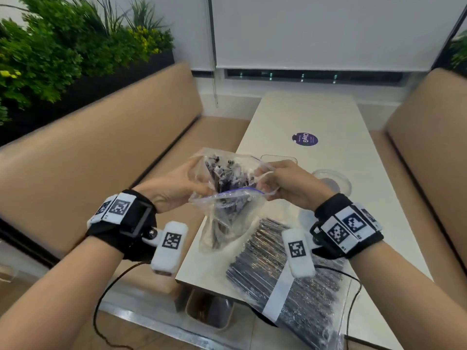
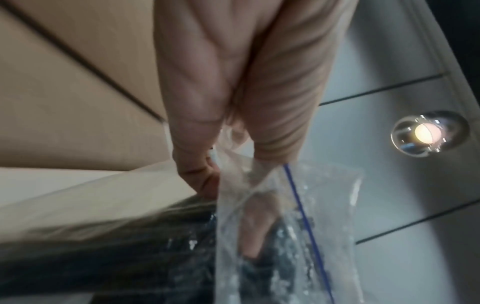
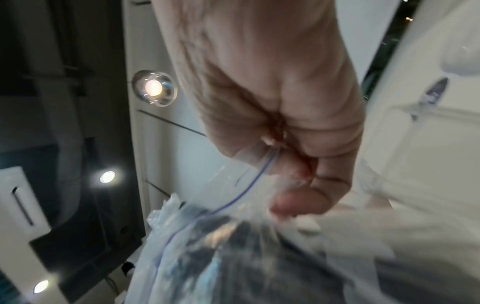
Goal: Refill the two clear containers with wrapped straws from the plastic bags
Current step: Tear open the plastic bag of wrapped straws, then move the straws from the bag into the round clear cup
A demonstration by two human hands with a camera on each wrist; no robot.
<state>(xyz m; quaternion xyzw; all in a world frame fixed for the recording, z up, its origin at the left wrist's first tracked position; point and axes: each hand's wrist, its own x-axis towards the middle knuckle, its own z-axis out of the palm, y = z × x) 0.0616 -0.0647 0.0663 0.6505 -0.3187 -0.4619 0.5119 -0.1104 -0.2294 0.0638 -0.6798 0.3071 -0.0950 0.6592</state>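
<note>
Nearest the head camera, a big flat bag point(image 1: 285, 281) packed tight with dark wrapped straws lies on the near end of the table point(image 1: 341, 137), a white band across it. Above it, both hands hold a smaller zip bag point(image 1: 227, 198) in the air by its mouth. The left hand point(image 1: 174, 183) pinches the near-left lip between thumb and curled fingers; the right hand point(image 1: 285, 183) has its fingers bunched round the opposite lip, close to the blue zip line. The mouth gapes between them and the straw ends point(image 1: 225, 170) stick up inside.

This bag looks light and floppy: thin film that crumples and slides under the fingers, so the stiffer zip strip is the best place to grip. The straws are slim and stiff in slick wrappers, likely to slip out in a rush if the bag tips. Taking a bundle round its middle should keep it together.

Two clear containers sit on the table beyond the hands, a squarish one point(image 1: 278, 157) behind the right hand and a round one point(image 1: 336, 179) to its right; the blur makes it hard to say how full either is, though they look close to empty.
</note>
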